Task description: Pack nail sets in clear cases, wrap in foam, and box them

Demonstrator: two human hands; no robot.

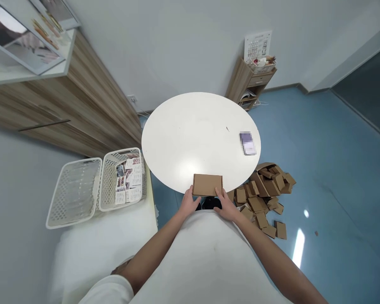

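Note:
A flat brown cardboard box [207, 185] is at the near edge of the round white table [193, 131], its lid closed. My left hand [189, 203] grips the box's left near corner. At the right near corner my right hand [225, 204] grips it too, with a finger lying along the top face. The undersides of both hands' grips are hidden by the box. Toward the table's right side lies a small purple and white item [248, 143], blurred into blocks.
Many small cardboard boxes [259, 204] lie heaped on the blue floor right of the table. At left, a white basket [104, 204] holds printed packets; another basket [55, 219] holds clear plastic pieces. A wooden cabinet [91, 97] and a small shelf unit [240, 80] stand by the wall.

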